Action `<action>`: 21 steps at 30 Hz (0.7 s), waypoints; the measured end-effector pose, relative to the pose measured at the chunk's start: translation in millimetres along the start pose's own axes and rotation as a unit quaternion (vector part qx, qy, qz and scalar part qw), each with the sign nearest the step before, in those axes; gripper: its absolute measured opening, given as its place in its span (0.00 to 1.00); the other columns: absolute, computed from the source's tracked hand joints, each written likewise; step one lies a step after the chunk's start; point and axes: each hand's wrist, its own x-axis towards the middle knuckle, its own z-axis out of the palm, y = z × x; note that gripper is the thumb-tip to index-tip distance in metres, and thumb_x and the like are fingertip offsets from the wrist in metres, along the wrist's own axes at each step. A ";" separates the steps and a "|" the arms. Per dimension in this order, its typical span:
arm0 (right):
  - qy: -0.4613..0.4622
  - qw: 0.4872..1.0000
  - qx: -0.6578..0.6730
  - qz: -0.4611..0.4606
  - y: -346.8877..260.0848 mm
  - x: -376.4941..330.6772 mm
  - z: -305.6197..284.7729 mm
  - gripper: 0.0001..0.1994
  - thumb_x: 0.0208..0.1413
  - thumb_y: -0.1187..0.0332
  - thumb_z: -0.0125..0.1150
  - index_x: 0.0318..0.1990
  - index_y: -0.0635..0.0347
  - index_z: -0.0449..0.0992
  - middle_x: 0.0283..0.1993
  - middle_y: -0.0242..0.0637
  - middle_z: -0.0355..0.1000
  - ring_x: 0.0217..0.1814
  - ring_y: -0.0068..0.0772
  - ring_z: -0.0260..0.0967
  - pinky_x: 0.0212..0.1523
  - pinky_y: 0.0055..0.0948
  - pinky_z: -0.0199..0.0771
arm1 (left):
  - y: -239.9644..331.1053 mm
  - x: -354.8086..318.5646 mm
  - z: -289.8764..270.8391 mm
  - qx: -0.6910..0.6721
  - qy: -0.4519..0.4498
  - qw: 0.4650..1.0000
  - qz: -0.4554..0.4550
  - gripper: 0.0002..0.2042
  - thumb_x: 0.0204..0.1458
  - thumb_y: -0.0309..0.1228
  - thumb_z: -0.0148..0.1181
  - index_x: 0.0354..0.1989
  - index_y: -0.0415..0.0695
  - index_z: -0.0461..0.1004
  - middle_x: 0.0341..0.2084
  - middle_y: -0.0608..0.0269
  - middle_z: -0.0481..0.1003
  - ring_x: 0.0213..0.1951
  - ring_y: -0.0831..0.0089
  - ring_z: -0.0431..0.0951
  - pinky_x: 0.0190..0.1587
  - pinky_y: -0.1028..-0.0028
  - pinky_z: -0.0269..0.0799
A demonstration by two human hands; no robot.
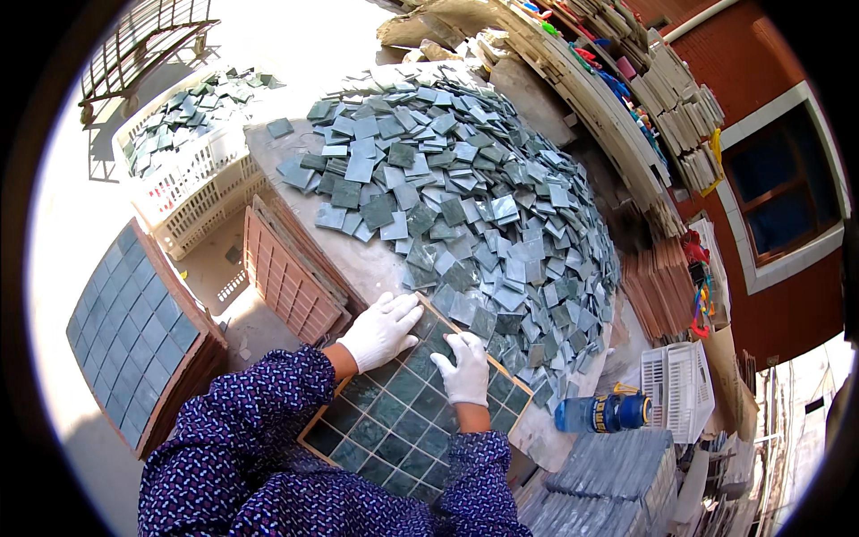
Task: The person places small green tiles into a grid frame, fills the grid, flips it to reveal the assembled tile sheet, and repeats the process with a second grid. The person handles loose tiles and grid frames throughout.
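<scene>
Head view: the wood-edged tray (508,372) lies at 6 o'clock; its rim presumably keeps the square tiles (391,448) in rows. At the tray's 11 o'clock, the white-gloved left hand (382,335) lies open, probably steadying. At 1 o'clock, the right hand (463,371) has bent fingers; any grip cannot be determined. The loose pile (465,188) sits at 12 o'clock, likely for easy reach: flat, grey-green, stone-like squares.

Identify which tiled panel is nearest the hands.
The wood-rimmed panel: left hand and right hand are over its far end. The other tiled panel, at far left, has no hand near it.
</scene>
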 end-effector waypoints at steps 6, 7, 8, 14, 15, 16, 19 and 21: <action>-0.058 0.992 0.075 0.086 11.2 12.9 3.1 0.16 0.39 0.66 0.72 0.39 0.56 0.79 0.43 0.38 0.72 0.44 0.40 0.71 0.45 0.34 0.71 | 16.3 -2.4 -1.2 0.092 -0.021 0.996 0.000 0.35 0.51 0.48 0.57 0.63 0.36 0.59 0.64 0.47 0.58 0.67 0.55 0.53 0.68 0.55 0.42; -0.096 0.987 0.085 0.093 12.6 19.6 0.2 0.16 0.40 0.65 0.72 0.39 0.56 0.79 0.43 0.38 0.73 0.45 0.42 0.71 0.46 0.35 0.71 | 20.7 -4.2 -1.3 0.087 -0.034 0.996 0.003 0.36 0.51 0.49 0.56 0.63 0.36 0.59 0.64 0.47 0.58 0.67 0.55 0.53 0.68 0.55 0.42; -0.150 0.970 0.122 0.150 -1.8 30.2 -12.8 0.19 0.41 0.65 0.71 0.44 0.55 0.77 0.49 0.39 0.71 0.49 0.43 0.70 0.49 0.36 0.71 | 25.0 -9.3 0.1 0.086 -0.044 0.995 0.003 0.36 0.51 0.51 0.55 0.63 0.37 0.59 0.64 0.48 0.58 0.68 0.56 0.53 0.68 0.54 0.41; -0.097 0.986 -0.109 0.075 20.3 62.6 -19.8 0.31 0.48 0.66 0.66 0.61 0.51 0.64 0.63 0.38 0.62 0.59 0.47 0.65 0.56 0.39 0.68 | 31.5 0.4 8.8 0.087 -0.059 0.994 0.022 0.35 0.54 0.53 0.51 0.64 0.40 0.59 0.65 0.53 0.58 0.67 0.61 0.54 0.68 0.56 0.42; -0.126 0.984 -0.112 0.063 24.5 75.0 -20.0 0.31 0.48 0.67 0.65 0.62 0.50 0.63 0.64 0.38 0.60 0.59 0.47 0.65 0.57 0.39 0.68 | 25.1 10.2 10.6 0.078 -0.045 0.996 0.025 0.35 0.54 0.52 0.50 0.64 0.40 0.59 0.65 0.53 0.58 0.67 0.61 0.54 0.68 0.56 0.42; -0.152 0.980 -0.109 0.065 27.5 80.9 -21.1 0.32 0.49 0.64 0.66 0.63 0.50 0.62 0.66 0.39 0.58 0.60 0.49 0.65 0.57 0.40 0.68 | 21.0 15.2 11.6 0.082 -0.045 0.995 0.029 0.35 0.54 0.53 0.50 0.64 0.40 0.58 0.65 0.53 0.58 0.67 0.61 0.54 0.68 0.56 0.42; -0.115 0.989 -0.070 0.063 18.1 71.9 -35.2 0.34 0.48 0.61 0.66 0.64 0.50 0.60 0.67 0.40 0.58 0.61 0.50 0.64 0.57 0.41 0.67 | 19.8 13.3 10.8 0.108 -0.039 0.993 0.032 0.37 0.53 0.55 0.50 0.64 0.40 0.58 0.65 0.52 0.57 0.68 0.59 0.53 0.68 0.54 0.40; -0.073 0.990 -0.051 0.113 24.3 64.2 -46.0 0.38 0.50 0.55 0.65 0.67 0.51 0.54 0.69 0.43 0.54 0.63 0.52 0.61 0.59 0.41 0.65 | 23.4 0.5 7.9 0.116 -0.040 0.992 0.039 0.38 0.52 0.55 0.51 0.64 0.39 0.59 0.65 0.51 0.57 0.68 0.57 0.52 0.68 0.52 0.40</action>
